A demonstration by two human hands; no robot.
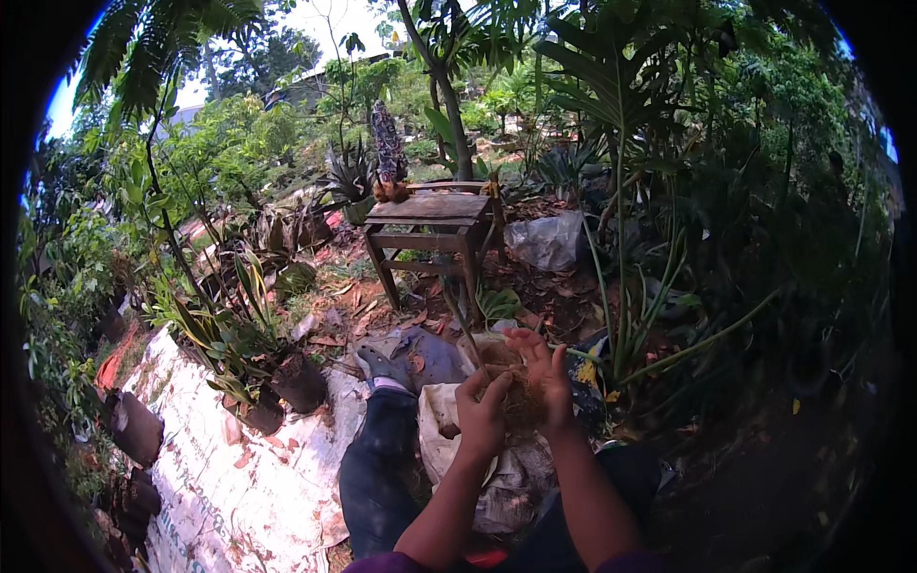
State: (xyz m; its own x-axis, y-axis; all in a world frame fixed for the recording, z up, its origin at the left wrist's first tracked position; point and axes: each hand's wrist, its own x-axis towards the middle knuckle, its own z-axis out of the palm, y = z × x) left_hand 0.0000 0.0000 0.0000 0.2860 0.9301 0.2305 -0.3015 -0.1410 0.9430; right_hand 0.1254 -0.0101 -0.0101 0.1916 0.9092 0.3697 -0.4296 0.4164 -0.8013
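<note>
Brown fibre clump (522, 403) is up betw. the hands, over the pale sack's (439, 401) upper R edge. L hand (482, 406) pinches what looks like a thin stem (465, 328); R hand (547, 380) is spread, palm by the clump's R side. Step's prob. shaping fibre; next move calls for curling R fingers in w/ L pinch steady. Beyond, a wooden surface (435, 207) has a spiky plant (387, 141) at its back L corner.
</note>
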